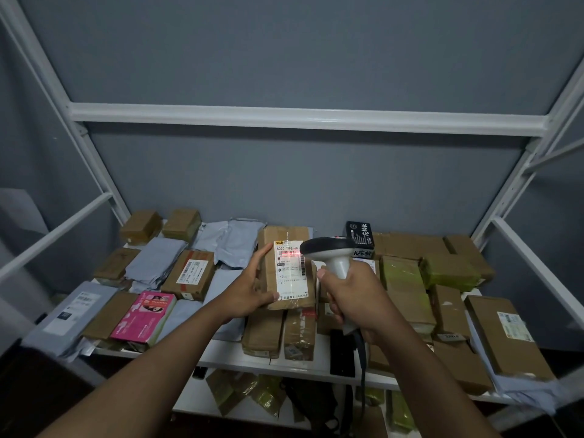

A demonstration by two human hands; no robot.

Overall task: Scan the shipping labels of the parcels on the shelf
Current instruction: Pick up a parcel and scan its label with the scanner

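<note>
White metal shelf (pixel 234 355), board packed with parcels. Far left: two small brown boxes (pixel 159 226). Left side: grey poly mailers (pixel 155 263), a labelled brown carton (pixel 189 275), a pink printed box (pixel 145 317) near the front edge. Centre front: two brown cartons (pixel 279 333) side by side. Right: brown cartons, some wrapped in yellow-green tape (pixel 448 271). Far centre-right: a black box (pixel 360 237) standing on the pile.

Your scanner (pixel 328 251) head covers the right edge of the label (pixel 290 270), whose small print is too fine to read. Your right hand (pixel 354 298) hides the handle, and the lower shelf's parcels (pixel 249 396) sit half hidden in shadow.
</note>
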